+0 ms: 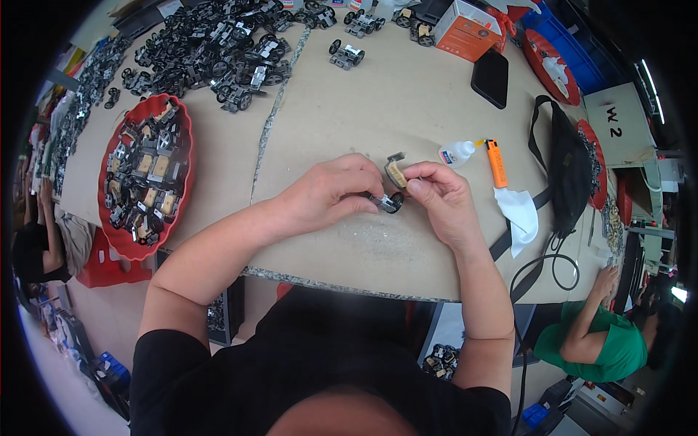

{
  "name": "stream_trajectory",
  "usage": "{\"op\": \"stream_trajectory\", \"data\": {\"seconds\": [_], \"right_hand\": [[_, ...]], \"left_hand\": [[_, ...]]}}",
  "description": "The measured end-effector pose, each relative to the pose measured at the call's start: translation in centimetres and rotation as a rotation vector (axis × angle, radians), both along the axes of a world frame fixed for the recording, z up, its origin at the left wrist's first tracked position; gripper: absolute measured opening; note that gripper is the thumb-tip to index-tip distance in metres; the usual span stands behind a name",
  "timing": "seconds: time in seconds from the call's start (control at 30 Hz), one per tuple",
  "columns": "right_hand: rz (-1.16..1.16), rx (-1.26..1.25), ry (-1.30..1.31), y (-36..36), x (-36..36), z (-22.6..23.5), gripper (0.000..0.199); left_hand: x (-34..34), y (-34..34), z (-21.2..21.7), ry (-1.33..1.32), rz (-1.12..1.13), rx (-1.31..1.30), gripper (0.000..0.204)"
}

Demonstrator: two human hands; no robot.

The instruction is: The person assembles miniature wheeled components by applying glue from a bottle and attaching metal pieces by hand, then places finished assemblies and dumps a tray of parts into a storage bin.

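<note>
Near the front of the table, my left hand point(340, 190) is closed on a small toy car chassis point(391, 203). A black wheel shows past its fingertips, while the fingers hide much of the rest. Just to the right, my right hand point(445, 198) pinches a small tan and black part point(396, 174) between thumb and fingers, close above the chassis. I cannot tell whether the two pieces touch. Beyond the right hand lies a small white bottle point(456, 153) with a yellow tip, beside an orange, narrow-bodied tool point(496, 163).
On the left, a red scalloped tray point(190, 156) holds several chassis with tan parts. A large heap of black chassis point(218, 51) covers the back left. To the right lie a white cloth point(515, 214), a phone point(491, 78), a black bag point(567, 167) and an orange-white box point(467, 30).
</note>
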State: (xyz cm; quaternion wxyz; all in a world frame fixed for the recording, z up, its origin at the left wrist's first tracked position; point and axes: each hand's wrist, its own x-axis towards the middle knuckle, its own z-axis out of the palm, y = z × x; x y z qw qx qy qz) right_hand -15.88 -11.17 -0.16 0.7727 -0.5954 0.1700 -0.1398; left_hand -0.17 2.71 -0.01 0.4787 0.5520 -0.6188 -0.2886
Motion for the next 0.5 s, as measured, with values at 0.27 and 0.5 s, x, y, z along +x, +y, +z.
{"op": "stream_trajectory", "data": {"seconds": [0.27,0.5], "right_hand": [[0.048,-0.078,-0.028,0.22,0.12,-0.09,0.013],[0.085,-0.107,0.038,0.26,-0.09,0.32,0.012]], "left_hand": [[0.27,-0.18,-0.02,0.085,-0.01,0.021,0.017],[0.34,-0.18,0.23,0.214,0.015,0.103,0.016]]}}
